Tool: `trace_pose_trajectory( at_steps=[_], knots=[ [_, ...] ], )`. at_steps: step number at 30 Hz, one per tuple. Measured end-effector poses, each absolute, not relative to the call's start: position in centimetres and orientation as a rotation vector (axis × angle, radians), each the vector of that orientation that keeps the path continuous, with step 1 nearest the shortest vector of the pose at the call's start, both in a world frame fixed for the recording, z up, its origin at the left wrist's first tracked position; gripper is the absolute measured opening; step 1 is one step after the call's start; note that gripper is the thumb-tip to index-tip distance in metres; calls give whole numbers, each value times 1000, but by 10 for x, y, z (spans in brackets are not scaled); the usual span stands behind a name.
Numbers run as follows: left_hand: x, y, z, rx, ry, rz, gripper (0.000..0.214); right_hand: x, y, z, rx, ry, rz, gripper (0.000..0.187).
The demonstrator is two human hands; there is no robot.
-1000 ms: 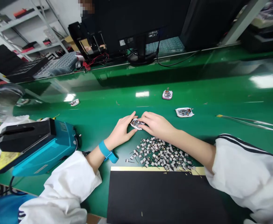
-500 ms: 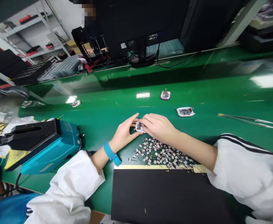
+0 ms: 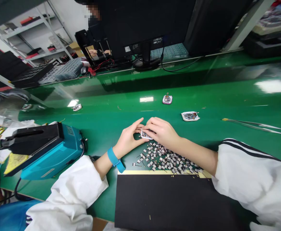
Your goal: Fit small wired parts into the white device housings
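My left hand, with a blue strap at the wrist, pinches a small white-cased device with an exposed circuit board between thumb and fingers. From the other side, the bent fingers of my right hand press on its top and cover much of it. Whether a smaller part sits under those fingertips is hidden. Just below my hands lies a heap of small grey parts with dark leads. Beyond them on the green bench are a similar white-cased device and a pink-edged one.
Tweezers lie at right. A black mat spans the near edge. At left are a teal machine and another open device. A monitor stands at the back. A co-worker's blue clothing shows at lower left.
The held device and my right fingers have dropped slightly, and the right fingers now cover more of its board. My right forearm has shifted a little to the left.
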State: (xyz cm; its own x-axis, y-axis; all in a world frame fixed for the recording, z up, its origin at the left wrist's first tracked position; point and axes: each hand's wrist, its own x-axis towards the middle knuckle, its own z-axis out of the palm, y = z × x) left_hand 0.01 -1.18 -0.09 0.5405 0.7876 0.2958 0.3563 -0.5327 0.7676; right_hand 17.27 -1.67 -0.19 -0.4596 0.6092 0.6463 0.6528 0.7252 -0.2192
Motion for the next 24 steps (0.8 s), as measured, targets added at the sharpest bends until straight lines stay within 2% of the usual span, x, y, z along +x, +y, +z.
trace_pose_trajectory(
  at_steps=[3, 9, 14, 24],
  knots=[
    [1, -12, 0, 2146, 959, 877, 69, 175, -18, -2, -940, -2232, -34, 23],
    [2, -14, 2, 2303, 1047, 906, 57, 175, -22, 5, -1012, -2347, -252, 24],
    [2, -16, 3, 2265, 1059, 922, 54, 171, -20, 7, -1036, -2303, -201, 17],
    [2, -12, 0, 1895, 962, 965, 58, 173, -11, -2, -1046, -2046, 319, 4]
  ],
)
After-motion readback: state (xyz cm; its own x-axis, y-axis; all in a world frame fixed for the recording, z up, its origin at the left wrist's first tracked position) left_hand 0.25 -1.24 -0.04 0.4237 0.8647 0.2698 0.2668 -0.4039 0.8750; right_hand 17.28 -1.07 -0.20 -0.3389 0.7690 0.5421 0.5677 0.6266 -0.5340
